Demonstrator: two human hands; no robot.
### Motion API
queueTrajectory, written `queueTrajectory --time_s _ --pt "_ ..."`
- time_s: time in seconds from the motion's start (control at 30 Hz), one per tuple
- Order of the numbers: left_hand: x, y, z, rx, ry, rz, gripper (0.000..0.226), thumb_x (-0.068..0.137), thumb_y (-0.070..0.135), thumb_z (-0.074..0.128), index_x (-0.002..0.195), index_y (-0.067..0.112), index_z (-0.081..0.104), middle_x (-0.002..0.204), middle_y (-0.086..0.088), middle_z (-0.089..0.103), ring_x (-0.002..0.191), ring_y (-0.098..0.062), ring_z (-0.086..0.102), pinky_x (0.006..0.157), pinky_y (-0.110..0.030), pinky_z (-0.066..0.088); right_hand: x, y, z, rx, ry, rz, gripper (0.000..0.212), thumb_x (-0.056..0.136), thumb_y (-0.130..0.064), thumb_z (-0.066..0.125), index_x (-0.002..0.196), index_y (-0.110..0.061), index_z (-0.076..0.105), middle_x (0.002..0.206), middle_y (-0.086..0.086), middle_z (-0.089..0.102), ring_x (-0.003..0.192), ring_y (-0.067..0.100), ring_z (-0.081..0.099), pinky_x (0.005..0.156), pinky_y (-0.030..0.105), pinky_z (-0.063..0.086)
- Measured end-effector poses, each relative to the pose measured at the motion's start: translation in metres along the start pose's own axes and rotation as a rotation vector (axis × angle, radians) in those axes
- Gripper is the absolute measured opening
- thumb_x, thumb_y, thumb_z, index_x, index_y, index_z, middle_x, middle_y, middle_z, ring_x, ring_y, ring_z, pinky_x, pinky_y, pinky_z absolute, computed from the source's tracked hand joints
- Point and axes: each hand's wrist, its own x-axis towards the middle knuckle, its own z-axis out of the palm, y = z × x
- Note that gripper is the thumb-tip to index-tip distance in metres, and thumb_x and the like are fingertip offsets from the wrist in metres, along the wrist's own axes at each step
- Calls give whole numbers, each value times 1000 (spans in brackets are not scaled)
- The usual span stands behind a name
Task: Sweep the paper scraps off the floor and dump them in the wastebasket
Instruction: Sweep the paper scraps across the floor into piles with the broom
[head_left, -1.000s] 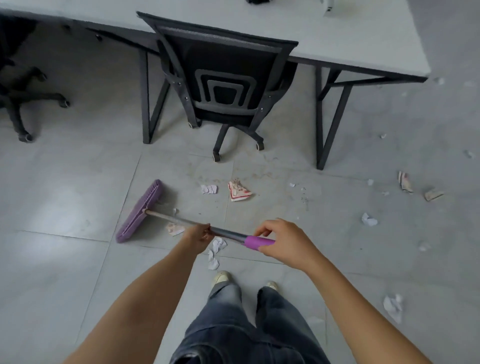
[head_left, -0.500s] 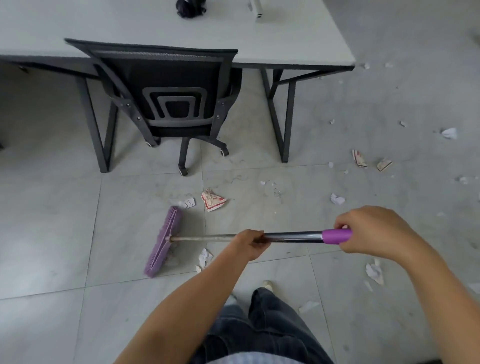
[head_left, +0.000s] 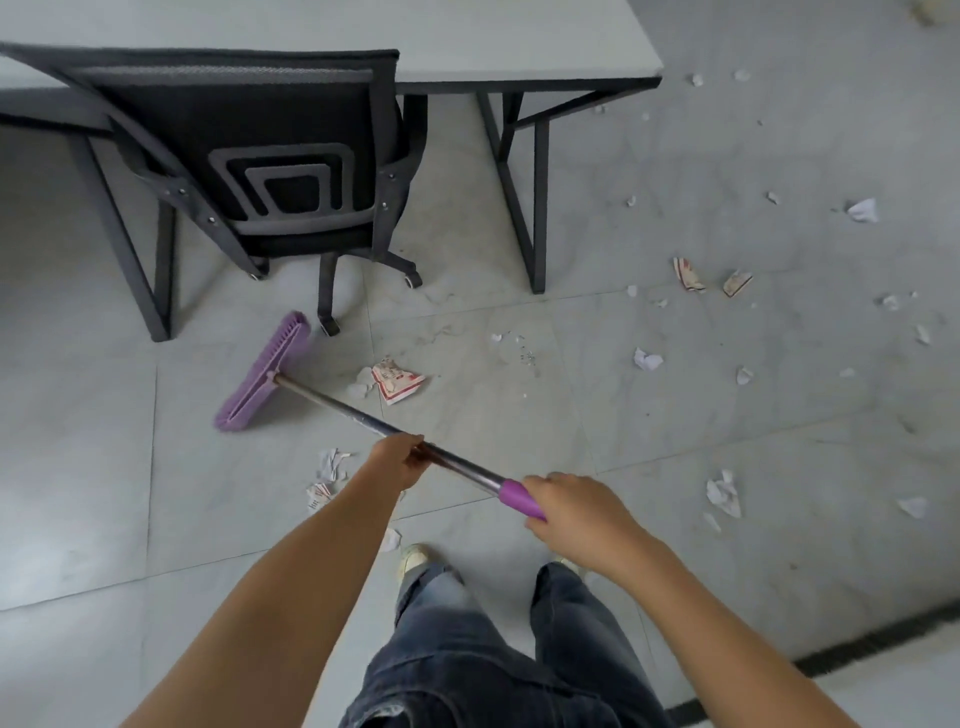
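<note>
Left hand (head_left: 400, 461) is wrapped round the metal shaft of the broom (head_left: 332, 400) about mid-length. Right hand (head_left: 576, 512) grips the purple end grip (head_left: 519, 500). The purple broom head (head_left: 262, 371) is low at the floor (head_left: 78, 467) and blurred, so contact can't be confirmed. It sits just beside a caster of the black chair (head_left: 270, 171), which is parked at the grey tabletop (head_left: 519, 41). Paper scraps: the red-printed scrap (head_left: 397, 381) lies just right of the shaft, the white bits (head_left: 330, 465) lie near the left hand, and crumpled pieces (head_left: 722, 493) are scattered across the tiles to the right. Jeans (head_left: 467, 665) are at the frame bottom.
</note>
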Motion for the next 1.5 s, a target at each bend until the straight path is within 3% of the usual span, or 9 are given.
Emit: queueTrajectory --time_s 0.27,0.4,0.6,0.73,0.8,0.93,1.2,1.4,1.5 --pt "1 -60 62 179 68 47 21 93 -6 49 73 -3 47 60 -15 59 64 -20 51 90 -32 47 -15 81 16 4 -90 -46 25 92 -10 41 114 -4 50 87 6 45 74 22 45 53 28 33" --pt "-12 -151 165 52 52 4 30 94 -11 44 71 8 43 63 -7 46 58 -11 42 48 -22 49 -62 201 21 -41 -169 -74 21 88 -7 43 107 -3 53 79 6 43 73 23 45 49 22 25" --pt "-41 -255 265 -84 -33 -69 24 96 -11 37 76 -1 43 78 -15 43 66 -25 48 92 -29 46 -134 319 15 15 -276 23 21 85 -17 53 97 -18 36 79 -1 42 64 11 43 53 20 33" --pt "-61 -297 320 -233 -152 -139 24 96 -9 38 74 -1 44 76 -15 47 66 -22 48 48 -28 53 -173 390 -1 49 -223 67 26 78 -19 56 103 -19 48 87 1 54 62 9 44 55 22 36" --pt "-72 -299 328 -228 -162 -119 24 97 -8 39 74 -2 44 75 -15 48 66 -21 49 54 -29 52 -179 407 -10 66 -202 80 28 76 -21 58 103 -23 51 90 1 59 65 12 49 60 24 40" --pt "-77 -285 302 -321 -114 -56 21 96 -8 39 77 -4 45 77 -17 48 68 -24 49 93 -32 43 -166 392 -15 139 -190 -14 31 76 -20 61 106 -23 54 93 2 61 67 13 52 60 24 41" --pt "-53 -242 159 -396 116 79 30 99 -3 35 70 -4 43 42 -17 56 65 -21 46 107 -33 34 -100 262 9 60 -224 -343 33 80 -14 58 112 -7 54 92 7 51 76 22 49 63 29 39" --pt "-33 -248 78 -521 198 54 27 100 -3 32 76 -2 43 79 -18 43 80 -27 52 109 -25 36 -76 187 27 -61 -253 -496 20 83 -10 51 103 -4 54 85 9 47 76 26 46 57 28 35" --pt "-26 -261 67 -619 204 -29 26 101 -1 30 79 -4 42 93 -22 48 117 -28 53 97 -22 44 -73 174 31 -167 -278 -558 22 84 -5 49 105 -4 53 73 7 42 74 26 44 47 25 26"
